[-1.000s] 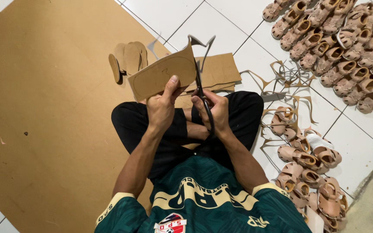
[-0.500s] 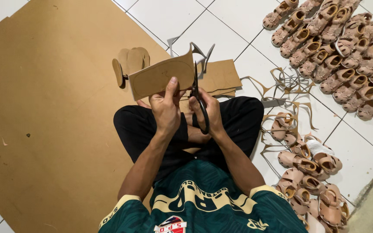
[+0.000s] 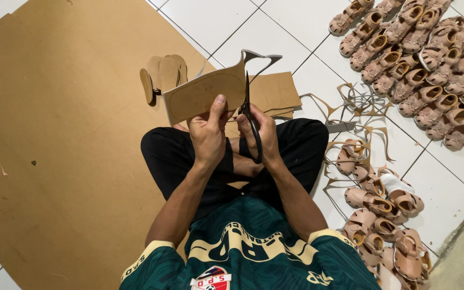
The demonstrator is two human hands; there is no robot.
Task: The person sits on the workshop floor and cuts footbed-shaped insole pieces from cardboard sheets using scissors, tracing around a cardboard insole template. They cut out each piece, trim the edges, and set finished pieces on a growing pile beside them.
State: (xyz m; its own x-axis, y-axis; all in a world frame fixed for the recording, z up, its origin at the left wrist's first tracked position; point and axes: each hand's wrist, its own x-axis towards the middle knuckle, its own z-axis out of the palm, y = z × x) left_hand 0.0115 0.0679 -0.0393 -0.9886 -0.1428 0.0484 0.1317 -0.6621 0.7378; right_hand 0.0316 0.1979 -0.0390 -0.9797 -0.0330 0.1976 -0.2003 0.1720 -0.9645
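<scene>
while left hand [image 3: 208, 134] pinches tan cardboard [image 3: 202, 95] bearing a sole outline, right hand [image 3: 261, 134] grips scissors [image 3: 249, 115]

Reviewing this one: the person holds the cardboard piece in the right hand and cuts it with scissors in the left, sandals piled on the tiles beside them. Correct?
Not quite: the hands are swapped. The head view shows the left hand holding the cardboard piece and the right hand working the scissors. The sandals do lie piled on the tiles.

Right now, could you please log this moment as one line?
left hand: holds cardboard piece | right hand: scissors cutting it | seated on tiled floor
</scene>
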